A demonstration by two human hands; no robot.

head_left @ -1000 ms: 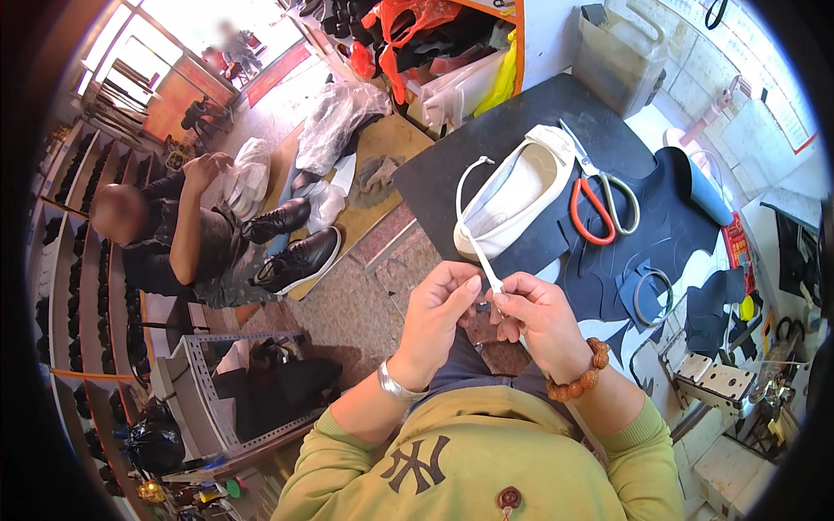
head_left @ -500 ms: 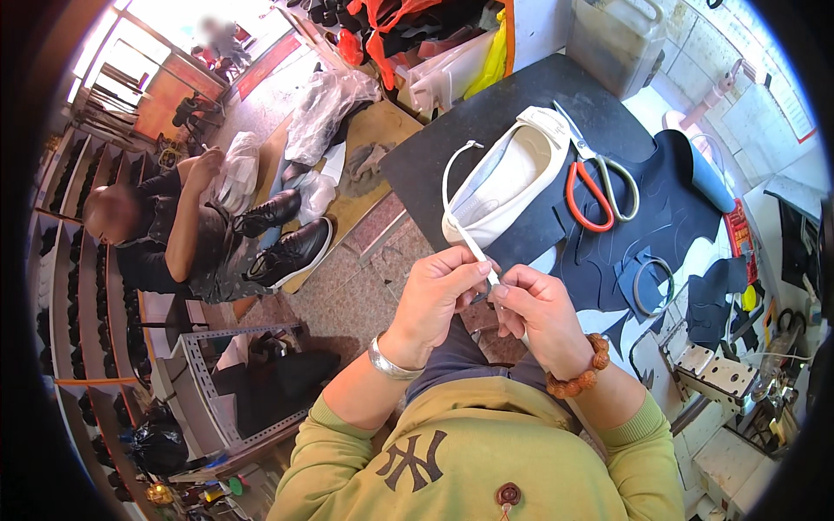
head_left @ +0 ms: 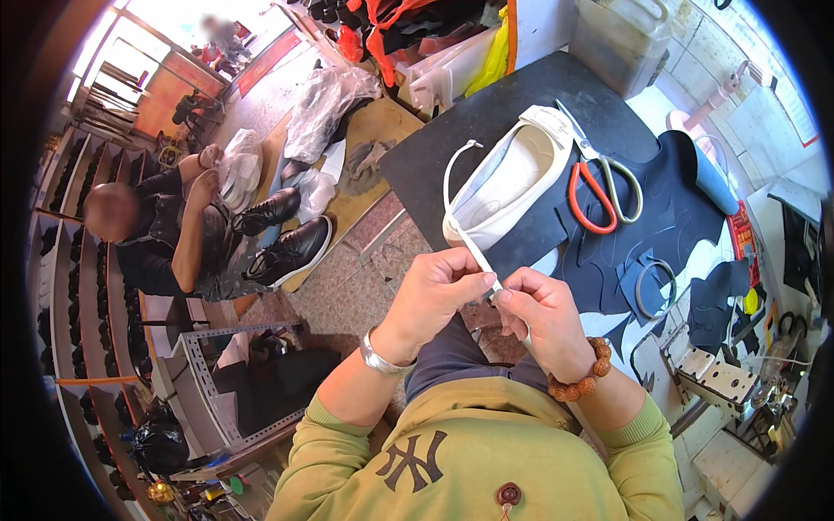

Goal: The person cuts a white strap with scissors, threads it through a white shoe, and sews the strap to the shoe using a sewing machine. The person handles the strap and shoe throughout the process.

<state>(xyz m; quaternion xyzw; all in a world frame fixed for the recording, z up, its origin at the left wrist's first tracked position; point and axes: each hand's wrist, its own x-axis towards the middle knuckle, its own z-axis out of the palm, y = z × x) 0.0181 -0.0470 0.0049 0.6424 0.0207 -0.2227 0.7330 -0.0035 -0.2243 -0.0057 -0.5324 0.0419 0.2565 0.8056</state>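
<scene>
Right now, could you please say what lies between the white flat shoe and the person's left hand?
The head view shows a narrow white strap bridging the stretch, from the near end of the shoe to the left hand.

Scissors (head_left: 591,152) right of shoe (head_left: 509,181), perhaps touching.

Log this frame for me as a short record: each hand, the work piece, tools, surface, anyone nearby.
Left hand: fingers pinch a white strap
Right hand: grips the same strap just below the left
Strap: runs up to the near end of the shoe; whether fixed there, cannot tell
White shoe: opening upward, no hand on it
Surface: dark board
Tool: scissors right of the shoe, one handle red
Nearby: dark cut pieces
Other person: at left, near black shoes
</scene>
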